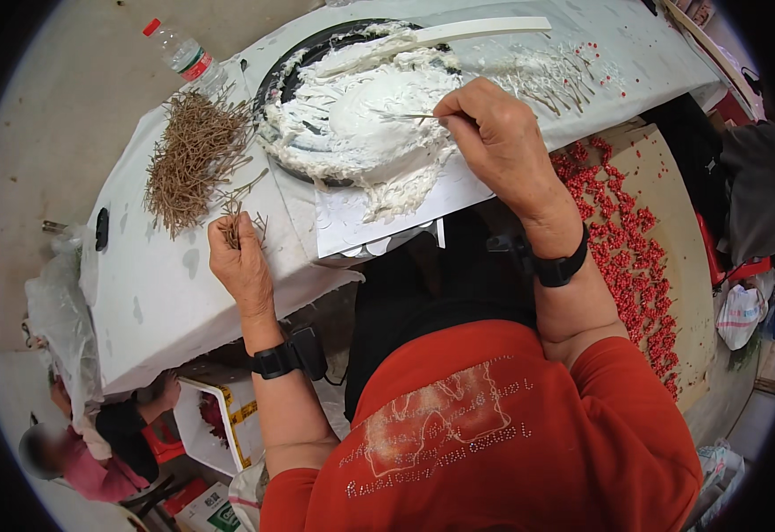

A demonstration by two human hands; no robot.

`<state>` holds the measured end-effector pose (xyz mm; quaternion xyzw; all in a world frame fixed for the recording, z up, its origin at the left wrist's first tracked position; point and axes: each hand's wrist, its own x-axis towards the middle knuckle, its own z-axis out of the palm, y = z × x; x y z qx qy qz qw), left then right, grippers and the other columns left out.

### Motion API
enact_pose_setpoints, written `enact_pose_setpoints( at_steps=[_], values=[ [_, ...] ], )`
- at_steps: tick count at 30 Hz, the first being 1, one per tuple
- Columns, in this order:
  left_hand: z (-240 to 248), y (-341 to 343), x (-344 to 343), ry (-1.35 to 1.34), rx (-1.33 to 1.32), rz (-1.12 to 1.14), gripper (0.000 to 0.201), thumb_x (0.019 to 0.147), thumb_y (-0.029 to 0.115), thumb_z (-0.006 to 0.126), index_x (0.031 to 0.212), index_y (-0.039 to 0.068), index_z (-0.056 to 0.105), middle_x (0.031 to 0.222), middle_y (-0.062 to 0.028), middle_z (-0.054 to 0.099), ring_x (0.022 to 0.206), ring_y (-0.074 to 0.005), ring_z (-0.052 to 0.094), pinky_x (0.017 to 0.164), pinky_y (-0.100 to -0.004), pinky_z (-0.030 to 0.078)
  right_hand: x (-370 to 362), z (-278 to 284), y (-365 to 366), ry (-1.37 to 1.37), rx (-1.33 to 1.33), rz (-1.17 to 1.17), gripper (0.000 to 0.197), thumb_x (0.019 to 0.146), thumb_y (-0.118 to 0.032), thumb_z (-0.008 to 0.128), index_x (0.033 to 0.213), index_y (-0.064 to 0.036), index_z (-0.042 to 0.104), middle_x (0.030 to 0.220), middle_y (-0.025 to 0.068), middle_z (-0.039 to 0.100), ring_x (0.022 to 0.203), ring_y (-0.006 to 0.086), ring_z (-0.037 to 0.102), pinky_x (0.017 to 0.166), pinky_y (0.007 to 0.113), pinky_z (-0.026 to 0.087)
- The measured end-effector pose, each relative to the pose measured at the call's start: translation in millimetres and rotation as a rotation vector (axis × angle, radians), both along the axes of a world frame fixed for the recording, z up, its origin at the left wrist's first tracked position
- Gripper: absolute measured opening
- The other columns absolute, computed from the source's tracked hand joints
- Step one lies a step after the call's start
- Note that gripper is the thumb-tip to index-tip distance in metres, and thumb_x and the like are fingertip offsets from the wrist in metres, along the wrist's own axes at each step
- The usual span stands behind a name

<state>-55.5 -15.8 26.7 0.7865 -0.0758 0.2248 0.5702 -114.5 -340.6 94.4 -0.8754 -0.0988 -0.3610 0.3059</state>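
Note:
My right hand (502,137) pinches a thin twig (414,116) between thumb and fingers. Its far end reaches over thick white paste (378,111), which is heaped in a round black tray (268,93); whether the tip touches the paste I cannot tell. Closed around a small bunch of brown twigs (232,232), my left hand (241,266) is at the table's near left side. Just beyond it lies a big pile of similar brown twigs (192,155). A long white strip (485,30) rests across the tray's far side.
Several white-tipped twigs (564,84) lie right of the tray on the cloth-covered table (175,293). A plastic bottle (179,55) stands behind the twig pile. Right of me, red berry-like pieces (622,257) cover a board (680,213). Another person (95,461) sits lower left, near a white box (194,426).

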Motion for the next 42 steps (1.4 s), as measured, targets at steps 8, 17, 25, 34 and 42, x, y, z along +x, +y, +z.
enact_pose_setpoints(
  at_steps=[8,17,25,34,42],
  values=[
    [0.4,-0.3,0.1,0.004,-0.015,-0.006,0.016,0.097,0.013,0.061,0.089,0.003,0.052,0.068,0.0039,0.049,0.061,-0.0036,0.040,0.055,-0.0195,0.036,-0.5,0.3,3.8,-0.072,-0.029,-0.113,0.010,0.082,0.005,0.062,0.089,-0.0014,0.064,0.083,0.0127,0.061,0.075,0.0298,0.062,0.065,0.034,0.049],
    [0.9,-0.9,0.7,0.005,-0.022,-0.021,0.017,0.097,0.013,0.061,0.088,0.003,0.052,0.068,0.0038,0.048,0.061,-0.0039,0.040,0.055,-0.0199,0.036,2.2,-2.1,-1.3,0.000,-0.053,-0.073,0.012,0.081,0.007,0.062,0.089,-0.0015,0.064,0.083,0.0127,0.061,0.075,0.0284,0.063,0.065,0.033,0.049],
    [0.4,0.5,1.6,0.012,-0.002,-0.005,0.018,0.097,0.013,0.061,0.087,0.003,0.051,0.069,0.0030,0.049,0.061,-0.0046,0.041,0.056,-0.0200,0.037,6.8,-7.4,-12.9,0.027,-0.072,-0.066,0.013,0.082,0.006,0.061,0.090,-0.0015,0.065,0.082,0.0117,0.061,0.073,0.0243,0.062,0.065,0.031,0.049],
    [-2.1,-1.5,3.1,0.014,-0.013,-0.007,0.016,0.097,0.014,0.060,0.089,0.003,0.052,0.071,0.0030,0.049,0.062,-0.0048,0.041,0.056,-0.0203,0.037,-2.9,16.0,-40.3,-0.323,0.206,-0.231,0.013,0.083,0.004,0.064,0.094,-0.0026,0.068,0.084,0.0066,0.063,0.073,0.0185,0.063,0.065,0.027,0.050],
    [-4.9,11.0,2.8,-0.006,0.021,-0.029,0.017,0.099,0.015,0.058,0.089,0.003,0.051,0.073,0.0033,0.047,0.063,-0.0047,0.039,0.055,-0.0198,0.035,-27.3,9.3,-108.2,-0.498,0.599,-0.330,0.011,0.092,-0.002,0.064,0.102,0.0002,0.068,0.082,0.0023,0.065,0.069,0.0079,0.061,0.063,0.019,0.048]
  ],
)
